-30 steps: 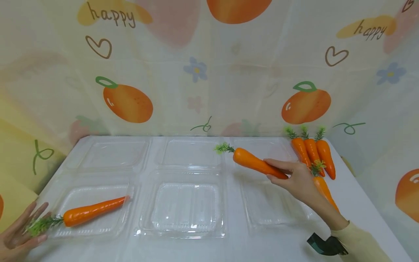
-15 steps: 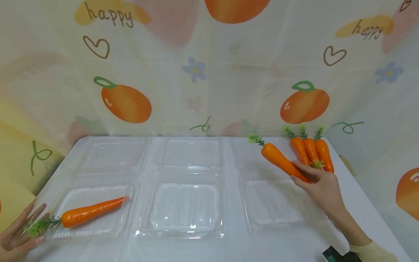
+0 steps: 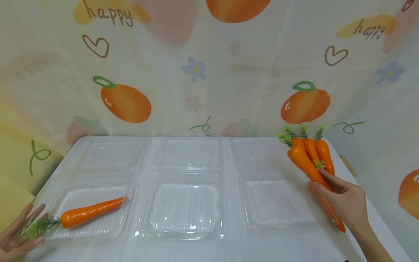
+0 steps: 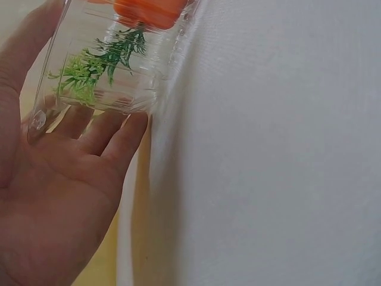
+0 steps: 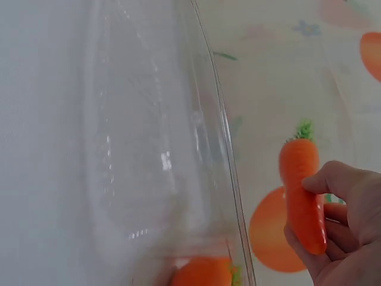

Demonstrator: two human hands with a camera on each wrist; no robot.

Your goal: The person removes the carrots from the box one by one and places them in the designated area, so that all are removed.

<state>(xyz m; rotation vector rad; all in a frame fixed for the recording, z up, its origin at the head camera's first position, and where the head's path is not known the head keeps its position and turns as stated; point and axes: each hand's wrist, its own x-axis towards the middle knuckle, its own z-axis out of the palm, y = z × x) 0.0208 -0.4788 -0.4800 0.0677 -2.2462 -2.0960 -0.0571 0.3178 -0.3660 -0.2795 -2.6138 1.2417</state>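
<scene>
At the right, my right hand [image 3: 350, 202] grips an orange toy carrot [image 3: 303, 160] by its lower part, its green top pointing to the back left. In the right wrist view, the thumb lies along the carrot [image 5: 297, 164] with the fingers behind it. Another carrot [image 3: 327, 207] lies under that hand, close to the held one. Several carrots [image 3: 324, 154] lie side by side at the back right. At the far left, my left hand [image 3: 13, 238] holds the end of a clear plastic container [image 3: 112, 233], with one carrot [image 3: 86, 215] inside, leaves towards the hand.
The middle clear container [image 3: 186, 207] and the right one [image 3: 278, 203] stand open and empty on the white table [image 3: 234, 240]. Their lids [image 3: 193, 154] lie back towards the patterned cloth [image 3: 235, 65] behind.
My right hand has carried its carrot to the right from above the right container, up against the other carrots. The left hand stays at its container.
</scene>
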